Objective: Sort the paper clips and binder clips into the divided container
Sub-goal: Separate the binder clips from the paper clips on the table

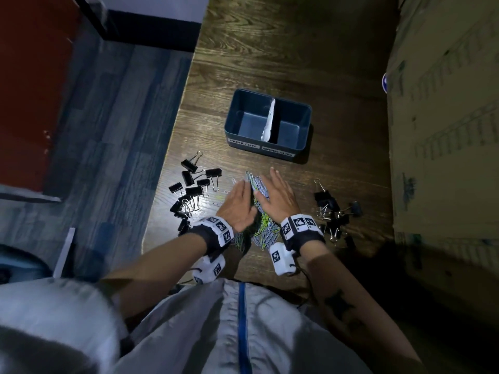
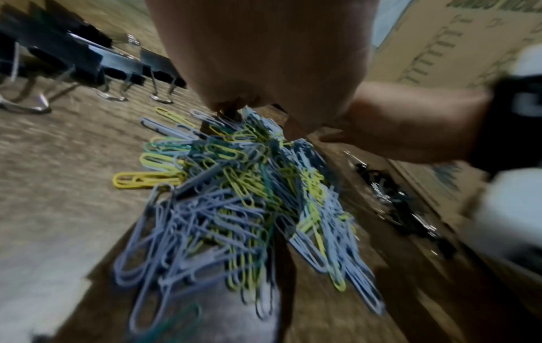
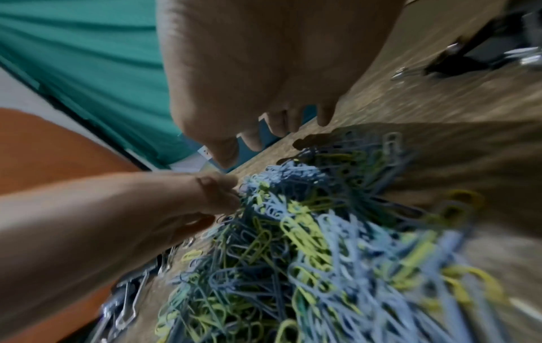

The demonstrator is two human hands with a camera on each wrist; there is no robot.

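Both hands flank the paper clips (image 1: 259,211) heaped near the table's (image 1: 337,76) front edge: left hand (image 1: 237,203) and right hand (image 1: 278,195), fingers straight and together, likely corralling them for scooping into the empty container (image 1: 302,136) beyond.

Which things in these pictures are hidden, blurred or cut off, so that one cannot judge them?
- Paper clips: head view, partly covered by left hand and right hand.
- Right group of binder clips: head view, too dark to count.
- Container: right wrist view, mostly behind the fingers.
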